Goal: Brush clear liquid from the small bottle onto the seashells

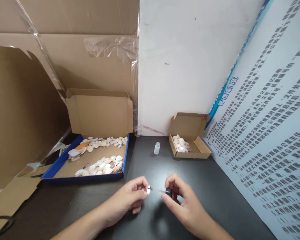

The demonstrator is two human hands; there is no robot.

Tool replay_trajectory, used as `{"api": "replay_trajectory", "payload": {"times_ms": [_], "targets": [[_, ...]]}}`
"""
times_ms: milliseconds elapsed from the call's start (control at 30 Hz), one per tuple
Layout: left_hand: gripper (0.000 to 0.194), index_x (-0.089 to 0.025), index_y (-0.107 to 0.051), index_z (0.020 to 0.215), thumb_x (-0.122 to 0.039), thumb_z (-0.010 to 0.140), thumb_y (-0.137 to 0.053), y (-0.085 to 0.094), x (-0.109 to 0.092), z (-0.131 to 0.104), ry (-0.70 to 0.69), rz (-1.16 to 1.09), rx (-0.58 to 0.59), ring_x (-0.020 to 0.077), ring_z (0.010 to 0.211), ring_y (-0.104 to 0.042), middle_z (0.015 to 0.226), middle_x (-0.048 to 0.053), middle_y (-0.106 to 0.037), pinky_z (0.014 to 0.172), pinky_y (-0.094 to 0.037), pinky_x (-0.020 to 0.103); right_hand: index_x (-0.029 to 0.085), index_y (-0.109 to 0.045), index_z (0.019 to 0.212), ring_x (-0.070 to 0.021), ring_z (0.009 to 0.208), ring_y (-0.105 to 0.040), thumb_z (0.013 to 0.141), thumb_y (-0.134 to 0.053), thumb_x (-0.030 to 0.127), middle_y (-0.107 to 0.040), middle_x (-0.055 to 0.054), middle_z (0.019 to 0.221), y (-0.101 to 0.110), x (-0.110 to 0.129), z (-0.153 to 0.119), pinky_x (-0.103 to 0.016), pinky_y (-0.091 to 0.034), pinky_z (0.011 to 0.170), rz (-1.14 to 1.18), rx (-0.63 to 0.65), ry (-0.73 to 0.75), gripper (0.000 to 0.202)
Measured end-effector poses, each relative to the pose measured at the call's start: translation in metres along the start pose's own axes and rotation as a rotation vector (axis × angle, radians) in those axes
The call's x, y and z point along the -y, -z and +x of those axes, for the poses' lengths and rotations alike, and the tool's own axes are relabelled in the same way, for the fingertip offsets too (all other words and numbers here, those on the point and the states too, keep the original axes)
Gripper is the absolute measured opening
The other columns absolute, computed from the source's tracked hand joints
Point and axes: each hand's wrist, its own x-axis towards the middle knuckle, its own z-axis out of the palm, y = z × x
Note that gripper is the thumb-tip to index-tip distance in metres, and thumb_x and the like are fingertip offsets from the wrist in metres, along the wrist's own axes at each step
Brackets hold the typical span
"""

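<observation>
My left hand (136, 196) is closed in a pinch on a small white shell (148, 190), most of it hidden by the fingers. A thin dark bit shows at the shell's edge; I cannot make out what it is. My right hand (183, 198) grips a black bottle cap (168, 192) between thumb and fingers. From the cap a thin, blurred applicator points left toward the shell, and a gap seems to lie between them. Beyond both hands, a small clear bottle (157, 148) with a white label stands upright without a cap.
At the left, a blue-edged cardboard box (125, 156) with its lid raised holds many shells in two groups. A smaller open cardboard box (200, 155) at the back right holds more shells. Cardboard (102, 63) and a printed board (265, 133) flank the black table (140, 226).
</observation>
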Motion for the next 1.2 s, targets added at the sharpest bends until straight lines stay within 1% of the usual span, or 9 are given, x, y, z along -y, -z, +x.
{"api": "replay_trajectory", "payload": {"times_ms": [133, 267, 400, 567, 767, 867, 1000, 1100, 1200], "targets": [[0.023, -0.019, -0.05, 0.081, -0.033, 0.08, -0.068, 0.001, 0.0, 0.0, -0.004, 0.023, 0.004, 0.0051, 0.048, -0.023, 0.063, -0.008, -0.035, 0.046, -0.025, 0.021, 0.022, -0.047, 0.088, -0.0125, 0.061, -0.042, 0.089, -0.056, 0.027, -0.045, 0.004, 0.073, 0.002, 0.0, 0.0, -0.024, -0.036, 0.056, -0.034, -0.041, -0.02, 0.011], [0.024, -0.02, -0.048, 0.081, -0.034, 0.082, -0.067, 0.0, -0.001, -0.001, 0.002, 0.034, -0.003, 0.0058, 0.049, -0.024, 0.063, -0.008, -0.034, 0.047, -0.026, 0.021, 0.022, -0.048, 0.09, -0.0129, 0.062, -0.046, 0.09, -0.055, 0.029, -0.046, 0.004, 0.072, 0.002, 0.002, 0.0, -0.024, -0.038, 0.057, 0.02, 0.016, -0.019, 0.01], [0.022, -0.019, -0.049, 0.081, -0.033, 0.083, -0.066, 0.001, -0.002, -0.002, 0.006, 0.032, 0.005, 0.0057, 0.049, -0.025, 0.062, -0.009, -0.034, 0.048, -0.026, 0.021, 0.022, -0.049, 0.089, -0.0125, 0.06, -0.043, 0.088, -0.057, 0.026, -0.047, 0.003, 0.073, 0.0, 0.0, -0.002, -0.024, -0.036, 0.055, -0.087, -0.006, -0.024, 0.009], [0.02, -0.019, -0.049, 0.081, -0.03, 0.082, -0.066, 0.001, -0.002, -0.003, 0.015, 0.012, 0.011, 0.0056, 0.049, -0.026, 0.062, -0.009, -0.035, 0.048, -0.028, 0.021, 0.021, -0.049, 0.091, -0.0127, 0.061, -0.047, 0.091, -0.055, 0.029, -0.048, 0.003, 0.072, -0.001, -0.002, -0.003, -0.024, -0.04, 0.056, -0.011, 0.014, 0.001, 0.009], [0.021, -0.019, -0.049, 0.081, -0.03, 0.081, -0.067, 0.0, -0.003, -0.002, 0.014, -0.006, 0.005, 0.0052, 0.049, -0.026, 0.062, -0.009, -0.035, 0.047, -0.027, 0.02, 0.022, -0.049, 0.09, -0.0128, 0.06, -0.046, 0.09, -0.056, 0.028, -0.048, 0.003, 0.072, -0.001, -0.001, -0.005, -0.023, -0.041, 0.055, -0.095, -0.062, 0.015, 0.009], [0.022, -0.019, -0.05, 0.082, -0.032, 0.081, -0.068, 0.001, -0.002, -0.002, 0.015, -0.012, 0.001, 0.0051, 0.048, -0.026, 0.062, -0.009, -0.036, 0.048, -0.027, 0.02, 0.023, -0.05, 0.09, -0.0135, 0.061, -0.05, 0.09, -0.055, 0.028, -0.05, 0.003, 0.072, -0.003, 0.001, -0.008, -0.023, -0.043, 0.055, -0.091, -0.036, 0.041, 0.007], [0.023, -0.019, -0.05, 0.082, -0.032, 0.081, -0.069, 0.002, -0.003, -0.002, 0.032, 0.003, 0.011, 0.0045, 0.047, -0.025, 0.064, -0.009, -0.038, 0.047, -0.028, 0.02, 0.022, -0.051, 0.09, -0.0133, 0.056, -0.051, 0.089, -0.057, 0.027, -0.052, 0.002, 0.07, -0.005, 0.0, -0.01, -0.023, -0.043, 0.052, -0.173, 0.009, 0.058, 0.007], [0.025, -0.019, -0.049, 0.08, -0.035, 0.081, -0.069, 0.001, -0.005, -0.002, 0.047, 0.021, 0.008, 0.0045, 0.048, -0.026, 0.066, -0.008, -0.039, 0.047, -0.028, 0.02, 0.023, -0.052, 0.089, -0.0136, 0.056, -0.051, 0.089, -0.056, 0.026, -0.053, 0.002, 0.07, -0.004, -0.001, -0.009, -0.023, -0.042, 0.05, -0.221, -0.027, 0.08, 0.006], [0.026, -0.019, -0.05, 0.079, -0.036, 0.082, -0.068, 0.001, -0.006, -0.002, 0.045, 0.023, -0.001, 0.0048, 0.048, -0.027, 0.067, -0.008, -0.039, 0.047, -0.028, 0.021, 0.023, -0.051, 0.088, -0.0136, 0.055, -0.051, 0.088, -0.056, 0.024, -0.052, 0.002, 0.068, -0.003, -0.003, -0.009, -0.023, -0.043, 0.049, -0.212, -0.059, 0.081, 0.005]]}}
